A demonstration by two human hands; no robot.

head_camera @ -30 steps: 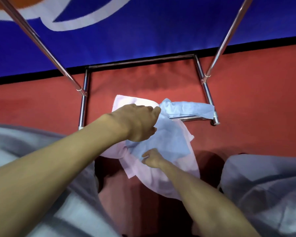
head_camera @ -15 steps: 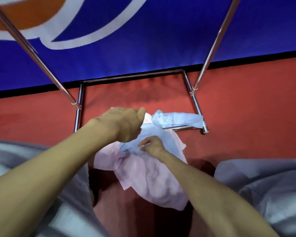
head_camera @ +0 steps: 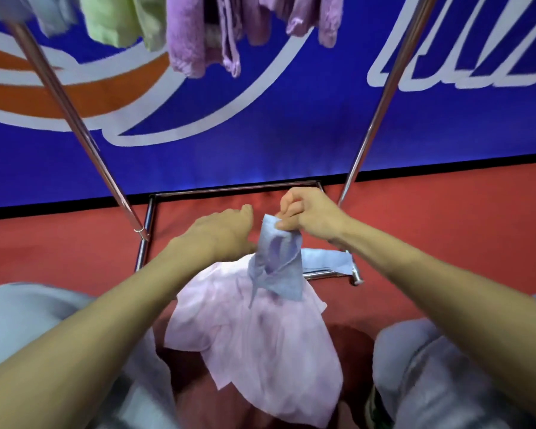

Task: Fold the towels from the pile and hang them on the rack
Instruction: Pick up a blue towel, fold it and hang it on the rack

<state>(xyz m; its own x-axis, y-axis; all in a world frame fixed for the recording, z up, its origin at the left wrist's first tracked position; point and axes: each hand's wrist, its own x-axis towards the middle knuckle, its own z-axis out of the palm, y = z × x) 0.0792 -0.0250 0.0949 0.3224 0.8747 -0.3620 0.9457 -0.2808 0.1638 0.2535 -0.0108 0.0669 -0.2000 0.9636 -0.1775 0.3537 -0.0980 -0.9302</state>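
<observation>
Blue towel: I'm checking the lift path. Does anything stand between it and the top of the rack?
Nothing visible does. The right hand pinches the blue towel in open space between the rack's poles; purple towels and a green towel hang above, the rail out of frame.

The right hand [head_camera: 310, 218] pinches the top corner of a blue towel [head_camera: 279, 267], which hangs down onto a pink towel [head_camera: 260, 335] on the red floor [head_camera: 446, 227]. The left hand [head_camera: 220, 233] is just beside it, fingertips hidden. A green towel [head_camera: 115, 20] and purple towels [head_camera: 186, 35] hang on the rack [head_camera: 75, 119] above.
</observation>
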